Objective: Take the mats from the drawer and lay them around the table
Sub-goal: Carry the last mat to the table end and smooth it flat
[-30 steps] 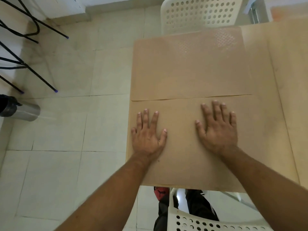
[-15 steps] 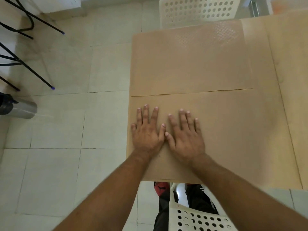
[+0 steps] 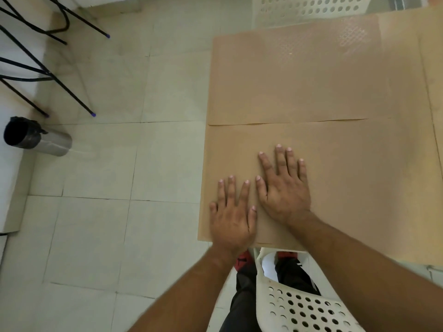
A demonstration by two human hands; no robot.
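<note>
Two tan mats cover the near-left part of the table. The near mat [image 3: 354, 188] lies along the front edge, and the far mat [image 3: 299, 77] lies edge to edge behind it. Another tan mat [image 3: 435, 75] runs along the right side. My left hand [image 3: 231, 216] presses flat on the near mat's front-left corner, fingers spread. My right hand [image 3: 284, 188] lies flat just right of it and a little farther forward, thumb touching my left index finger. Both palms are down and hold nothing.
A white perforated chair [image 3: 304, 305] stands tucked at the table's near edge, with legs in dark trousers beneath. Another white chair [image 3: 309, 8] is at the far side. On the tiled floor to the left stand a steel bin [image 3: 38, 140] and black metal legs [image 3: 60, 85].
My right hand slid left across the near mat from about a hand's width away to beside my left hand, then edged forward. My left hand drew back toward the mat's front corner.
</note>
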